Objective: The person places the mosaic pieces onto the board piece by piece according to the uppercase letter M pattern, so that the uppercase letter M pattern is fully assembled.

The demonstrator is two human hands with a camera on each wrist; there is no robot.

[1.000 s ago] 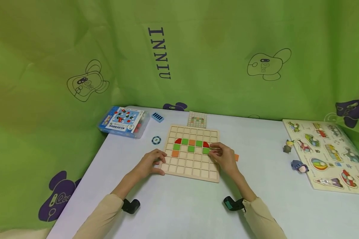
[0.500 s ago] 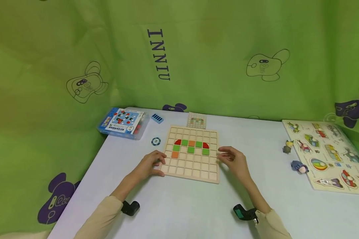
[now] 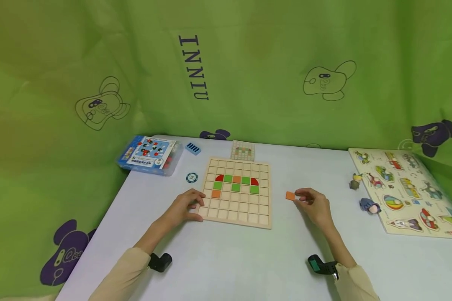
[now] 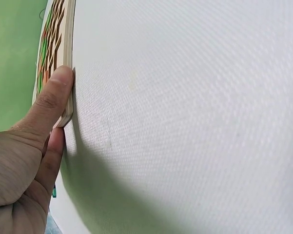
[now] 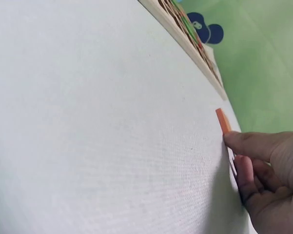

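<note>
A square wooden grid board (image 3: 232, 205) lies on the table with green, orange and red tiles in some of its cells. My left hand (image 3: 180, 208) holds its near left corner; in the left wrist view the thumb (image 4: 58, 85) lies on the near edge and the fingers are at the left side. Right of the board, my right hand (image 3: 317, 207) pinches a square orange tile (image 3: 290, 195) by its right edge, close over the table. The tile (image 5: 222, 120) sticks out past the thumb in the right wrist view.
A small pattern card (image 3: 242, 151) lies behind the board. To the left are a poker chip (image 3: 191, 177), a blue block (image 3: 193, 148) and a plastic box (image 3: 150, 155). Two small figures (image 3: 370, 206) and a picture puzzle board (image 3: 410, 188) lie at the right.
My right hand has moved right from the board's green tile to the orange tile on the table and now pinches it. The left hand stays at the board's corner.
</note>
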